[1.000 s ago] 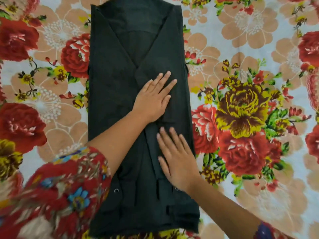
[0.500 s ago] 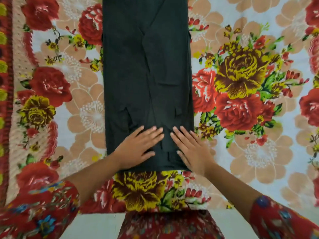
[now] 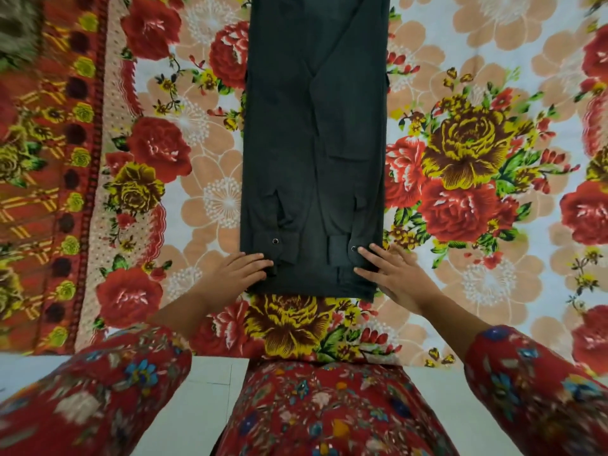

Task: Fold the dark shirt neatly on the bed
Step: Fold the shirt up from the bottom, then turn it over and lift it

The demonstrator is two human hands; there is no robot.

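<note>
Dark shirt (image 3: 314, 143) lies as long narrow strip on floral bed (image 3: 477, 77), sleeves tucked in. Left hand (image 3: 235, 273), right hand (image 3: 393, 278) flat, fingers spread, at near hem corners, probably set to lift hem for crosswise fold.

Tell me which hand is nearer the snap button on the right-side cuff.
Right. The right hand has a fingertip just beside the snap button on that cuff; the left hand rests at the dark shirt's opposite bottom corner, under the other cuff.
</note>
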